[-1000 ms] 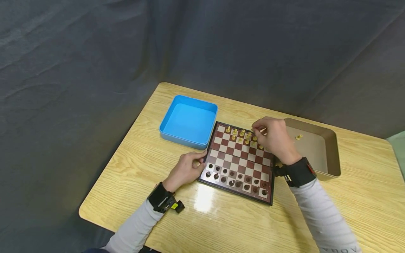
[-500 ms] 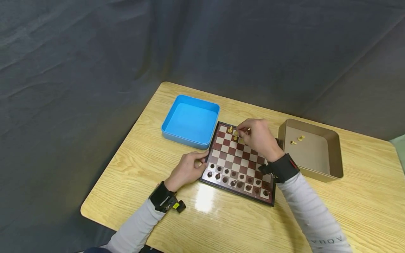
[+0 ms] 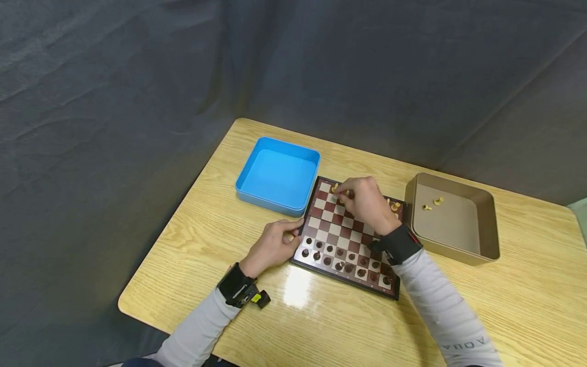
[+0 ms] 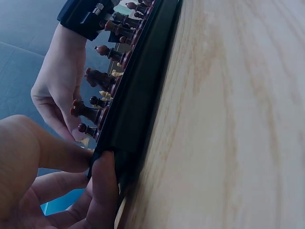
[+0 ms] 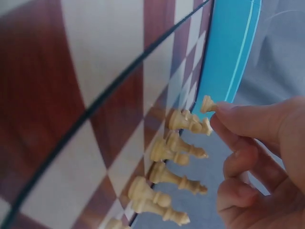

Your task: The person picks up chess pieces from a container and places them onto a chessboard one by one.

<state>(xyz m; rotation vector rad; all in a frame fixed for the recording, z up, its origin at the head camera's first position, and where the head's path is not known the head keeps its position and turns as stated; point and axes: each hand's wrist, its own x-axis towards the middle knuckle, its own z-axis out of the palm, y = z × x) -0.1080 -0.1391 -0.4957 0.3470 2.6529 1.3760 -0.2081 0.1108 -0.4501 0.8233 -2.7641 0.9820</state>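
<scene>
A folding chessboard (image 3: 330, 223) lies on the table. My left hand (image 3: 271, 242) pinches its left edge between thumb and fingers; the left wrist view shows the grip on the dark rim (image 4: 138, 90). Over the board's far left part, my right hand (image 3: 365, 205) pinches a small cream chess piece (image 5: 208, 104) by its top, base outward and apart from the board. Cream pieces (image 5: 178, 179) stand on the squares below that hand, which hides several of them in the head view. Two rows of dark chess pieces (image 3: 340, 265) stand along the near side.
A blue tray (image 3: 270, 200) stands at the board's far left. To the right, a tan tray (image 3: 488, 216) holds two cream pieces (image 3: 438, 201) lying on their sides. A dark curtain (image 3: 293, 76) hangs behind the wooden table (image 3: 183, 255).
My right hand has moved left across the far rows towards the far left corner. Two cream pieces now show in the tan tray, where one showed before. My left hand stays on the edge.
</scene>
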